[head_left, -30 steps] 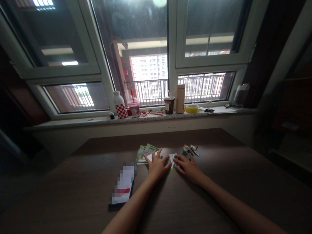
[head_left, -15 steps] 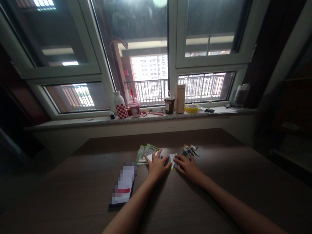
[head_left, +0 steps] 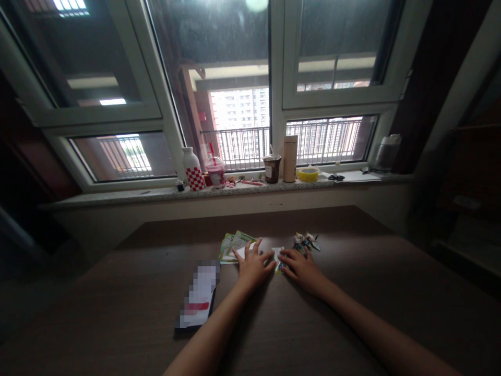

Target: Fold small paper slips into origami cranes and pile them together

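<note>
In the head view, my left hand rests on the table with its fingers spread, its thumb by the left edge of a small printed sheet of paper. Under and beyond its fingertips lie several green-and-white cards, fanned over one another. My right hand has its fingers stretched out over the right side of the small sheet, pressing it to the tabletop. Close beyond that hand sits a cluster of folded colourful paper pieces. My fingers hide part of the sheet.
A phone-like dark-edged object with a blurred face lies left of my left forearm on the brown table. Along the windowsill stand a checkered bottle, drink cups, a tan flask and yellow tape.
</note>
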The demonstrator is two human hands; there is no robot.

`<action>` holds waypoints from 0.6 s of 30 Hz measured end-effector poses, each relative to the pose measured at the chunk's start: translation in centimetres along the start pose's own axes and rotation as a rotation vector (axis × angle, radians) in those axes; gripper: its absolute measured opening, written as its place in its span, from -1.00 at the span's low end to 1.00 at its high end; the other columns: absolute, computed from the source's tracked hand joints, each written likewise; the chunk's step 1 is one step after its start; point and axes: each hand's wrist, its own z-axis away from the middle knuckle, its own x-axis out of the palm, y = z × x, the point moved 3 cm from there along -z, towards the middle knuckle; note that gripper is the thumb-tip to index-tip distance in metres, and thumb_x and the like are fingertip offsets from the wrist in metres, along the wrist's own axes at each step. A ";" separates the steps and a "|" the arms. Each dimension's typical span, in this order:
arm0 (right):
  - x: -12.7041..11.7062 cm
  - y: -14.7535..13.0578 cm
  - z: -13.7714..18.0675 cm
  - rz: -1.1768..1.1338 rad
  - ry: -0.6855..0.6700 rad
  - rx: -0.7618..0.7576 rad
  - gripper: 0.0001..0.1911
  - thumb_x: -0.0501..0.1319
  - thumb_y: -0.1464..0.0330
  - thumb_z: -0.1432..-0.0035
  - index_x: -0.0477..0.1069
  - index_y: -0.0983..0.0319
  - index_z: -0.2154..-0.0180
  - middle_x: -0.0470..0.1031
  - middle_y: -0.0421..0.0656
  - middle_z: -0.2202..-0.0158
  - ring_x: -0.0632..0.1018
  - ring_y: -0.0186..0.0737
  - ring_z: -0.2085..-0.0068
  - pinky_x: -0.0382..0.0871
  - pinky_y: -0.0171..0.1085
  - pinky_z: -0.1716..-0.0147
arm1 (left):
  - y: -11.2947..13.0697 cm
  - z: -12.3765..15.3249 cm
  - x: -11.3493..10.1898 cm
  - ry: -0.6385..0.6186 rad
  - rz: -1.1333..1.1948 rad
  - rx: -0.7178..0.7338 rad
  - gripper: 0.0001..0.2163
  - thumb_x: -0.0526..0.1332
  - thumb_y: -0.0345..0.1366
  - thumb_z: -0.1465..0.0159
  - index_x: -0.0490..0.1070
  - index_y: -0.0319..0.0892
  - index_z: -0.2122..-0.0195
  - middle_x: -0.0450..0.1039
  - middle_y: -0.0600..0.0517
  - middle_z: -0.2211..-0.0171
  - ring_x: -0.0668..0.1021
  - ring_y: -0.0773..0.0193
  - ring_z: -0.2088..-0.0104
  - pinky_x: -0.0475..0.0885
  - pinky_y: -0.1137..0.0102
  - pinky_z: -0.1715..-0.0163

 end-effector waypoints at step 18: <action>-0.6 0.1 -0.4 -0.132 -0.046 0.077 -0.62 0.07 0.14 -0.29 0.39 -0.02 -0.10 0.39 -0.14 -0.18 0.29 0.04 -0.24 -0.15 0.33 -0.26 | -0.3 -1.0 -0.6 -0.107 -0.076 -0.009 -0.60 0.09 0.22 -0.19 0.41 0.43 -0.04 0.02 0.18 -0.38 0.01 -0.29 -0.35 -0.34 -0.48 -0.12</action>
